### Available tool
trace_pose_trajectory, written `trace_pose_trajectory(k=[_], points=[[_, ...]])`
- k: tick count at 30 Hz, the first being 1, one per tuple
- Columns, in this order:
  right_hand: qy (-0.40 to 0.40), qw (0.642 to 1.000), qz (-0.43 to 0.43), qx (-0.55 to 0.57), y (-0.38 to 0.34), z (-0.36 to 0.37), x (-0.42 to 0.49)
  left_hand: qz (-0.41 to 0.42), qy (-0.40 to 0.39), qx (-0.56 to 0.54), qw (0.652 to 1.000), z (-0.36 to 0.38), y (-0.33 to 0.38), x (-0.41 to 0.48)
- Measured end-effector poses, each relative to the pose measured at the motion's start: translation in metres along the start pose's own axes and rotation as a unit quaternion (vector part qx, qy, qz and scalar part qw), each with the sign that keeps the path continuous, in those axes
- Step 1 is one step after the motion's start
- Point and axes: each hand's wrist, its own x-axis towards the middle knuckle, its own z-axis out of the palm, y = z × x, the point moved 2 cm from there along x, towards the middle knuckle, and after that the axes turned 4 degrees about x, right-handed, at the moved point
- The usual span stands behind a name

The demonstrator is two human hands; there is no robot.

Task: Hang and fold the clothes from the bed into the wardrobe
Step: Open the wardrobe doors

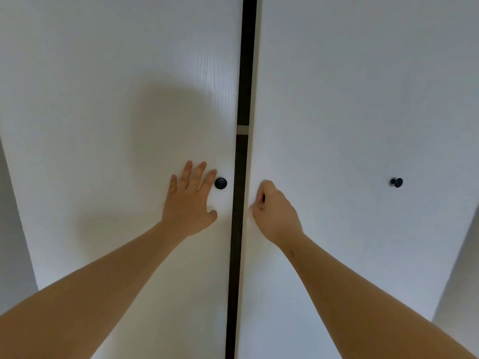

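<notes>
Two white wardrobe doors fill the view, the left door (116, 99) and the right door (363, 99), with a narrow dark gap (239, 229) between them. A pale shelf edge (242, 130) shows inside the gap. My left hand (190, 200) lies flat on the left door, fingers spread, its fingertips beside a round black knob (220, 183). My right hand (276, 212) is closed around a dark knob near the right door's inner edge; the knob is mostly hidden. No clothes or bed are in view.
Another black knob (396, 182) sits further right on the white panel. Grey wall strips show at the far left (13, 229) and lower right (461, 281).
</notes>
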Motion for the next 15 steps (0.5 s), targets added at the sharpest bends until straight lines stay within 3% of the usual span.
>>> trace_pose_trajectory(k=[3,8,13,15], points=[[0.022,1.0,0.008,0.009,0.001,-0.017,-0.024,0.012,0.037,-0.066,0.997,0.0,0.027,-0.022],[0.035,0.998,0.021,0.052,0.01,-0.054,-0.062,0.037,0.03,-0.222,0.974,-0.005,0.084,-0.051],[0.015,0.992,0.034,0.123,0.025,-0.106,-0.106,-0.024,0.052,-0.447,0.893,-0.03,0.148,-0.072],[0.008,0.989,0.048,0.139,0.038,-0.13,-0.12,-0.031,0.048,-0.488,0.871,-0.038,0.177,-0.081]])
